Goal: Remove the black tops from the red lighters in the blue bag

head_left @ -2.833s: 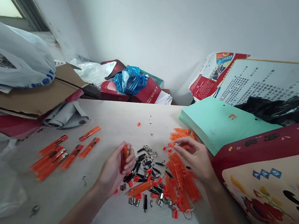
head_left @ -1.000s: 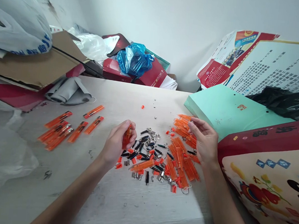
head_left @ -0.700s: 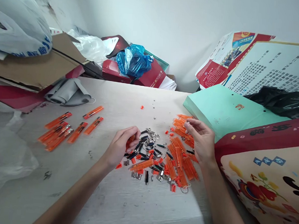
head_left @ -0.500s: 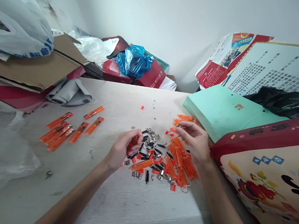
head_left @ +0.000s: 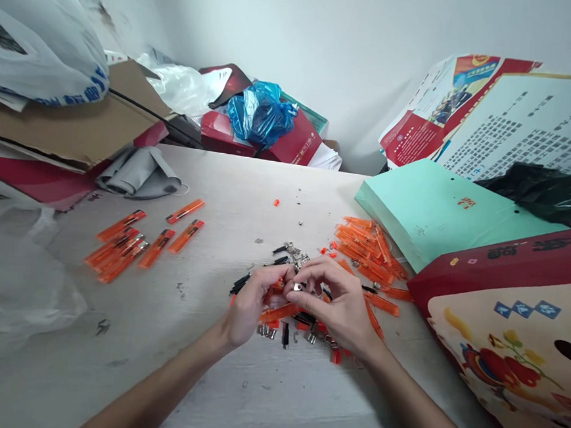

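Note:
In the head view both hands meet over a heap of small parts. My left hand (head_left: 248, 307) is curled round an orange plastic piece, mostly hidden by the fingers. My right hand (head_left: 340, 304) pinches a small shiny metal clip (head_left: 298, 287) between thumb and fingers, close against the left fingertips. Under and around the hands lie black narrow pieces (head_left: 286, 336), metal clips (head_left: 311, 337) and small orange bits (head_left: 336, 356). To the right is a pile of long orange translucent plastic casings (head_left: 366, 247).
Several orange casings with dark and metal parts in them (head_left: 119, 253) lie at the left. A mint-green box (head_left: 415, 204) and a red-and-cream bag (head_left: 514, 324) border the right side. Clear plastic (head_left: 17, 292) and a cardboard box (head_left: 74, 131) stand left; a blue bag (head_left: 261, 113) is behind.
My right hand has come from the orange pile leftward and down to my left hand, carrying the small metal clip. My left hand has shifted slightly right and down.

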A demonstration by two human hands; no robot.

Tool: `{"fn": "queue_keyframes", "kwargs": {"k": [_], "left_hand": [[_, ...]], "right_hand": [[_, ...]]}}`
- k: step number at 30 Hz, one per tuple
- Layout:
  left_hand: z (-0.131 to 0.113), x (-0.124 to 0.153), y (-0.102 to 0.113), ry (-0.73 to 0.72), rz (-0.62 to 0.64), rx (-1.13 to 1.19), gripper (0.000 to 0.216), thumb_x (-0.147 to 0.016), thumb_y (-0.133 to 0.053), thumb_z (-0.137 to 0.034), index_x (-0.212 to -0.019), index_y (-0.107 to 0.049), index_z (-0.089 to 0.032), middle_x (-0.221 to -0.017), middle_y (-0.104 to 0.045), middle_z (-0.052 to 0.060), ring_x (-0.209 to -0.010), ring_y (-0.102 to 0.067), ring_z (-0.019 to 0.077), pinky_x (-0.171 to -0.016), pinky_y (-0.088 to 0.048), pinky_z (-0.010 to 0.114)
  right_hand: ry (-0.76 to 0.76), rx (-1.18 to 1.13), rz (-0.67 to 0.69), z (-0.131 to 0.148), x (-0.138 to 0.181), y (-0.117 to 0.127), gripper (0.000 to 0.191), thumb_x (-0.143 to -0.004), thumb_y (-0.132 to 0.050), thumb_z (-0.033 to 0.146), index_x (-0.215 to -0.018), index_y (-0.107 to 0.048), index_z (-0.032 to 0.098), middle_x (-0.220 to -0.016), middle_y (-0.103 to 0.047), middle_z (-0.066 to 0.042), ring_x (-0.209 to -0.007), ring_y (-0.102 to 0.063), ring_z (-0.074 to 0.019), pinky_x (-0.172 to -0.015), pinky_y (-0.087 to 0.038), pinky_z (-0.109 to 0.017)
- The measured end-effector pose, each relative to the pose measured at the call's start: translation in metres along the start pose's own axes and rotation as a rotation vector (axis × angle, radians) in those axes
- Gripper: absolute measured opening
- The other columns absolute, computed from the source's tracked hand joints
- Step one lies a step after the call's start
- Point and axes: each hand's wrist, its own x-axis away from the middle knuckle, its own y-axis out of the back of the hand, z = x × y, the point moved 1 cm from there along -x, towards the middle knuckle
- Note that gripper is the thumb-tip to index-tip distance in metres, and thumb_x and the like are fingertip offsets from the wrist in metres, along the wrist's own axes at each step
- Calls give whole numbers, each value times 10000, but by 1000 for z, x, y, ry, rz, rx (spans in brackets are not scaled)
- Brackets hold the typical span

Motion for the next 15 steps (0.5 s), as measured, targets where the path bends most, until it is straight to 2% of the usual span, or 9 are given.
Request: {"fn": "queue_keyframes", "kwargs": {"k": [7, 11, 13, 15], "left_hand": [[-5, 2, -5, -20, 5, 3, 195, -880, -445, -405, -898, -448, -211, -822, -497, 2, -695, -341, 159, -591, -256, 305], [-3, 4, -7, -23, 19, 11, 182, -879, -441, -385, -961, -425, -223, -850, -499, 6, -780, -439, 190, -655, -340, 313], [-2, 6, -6, -21, 24, 22, 169, -883, -432, -355, -994, -411, -229, -859, -483, 1, -813, -455, 198, -681, -357, 317], [-1, 6, -6, -30, 31, 25, 164, -885, -424, -339, -1008, -399, -234, -851, -466, -6, -817, -451, 201, -689, -360, 319]], "right_hand": [[11, 1, -5, -3, 3, 0, 130, -862, -871, 217, -957, -789, 252, -874, -737, 6, -690, -540, -137, -644, -466, -295], [96, 72, 1, -6, 6, -3, 122, -888, -854, 218, -980, -784, 256, -945, -770, -9, -793, -646, -157, -697, -515, -300], [161, 117, 13, -6, 7, -4, 127, -907, -835, 210, -1010, -777, 258, -993, -790, -22, -883, -696, -180, -749, -543, -316], [192, 143, 19, -5, 8, -5, 140, -920, -820, 199, -1037, -772, 259, -982, -793, -23, -887, -711, -184, -762, -557, -325]]}}
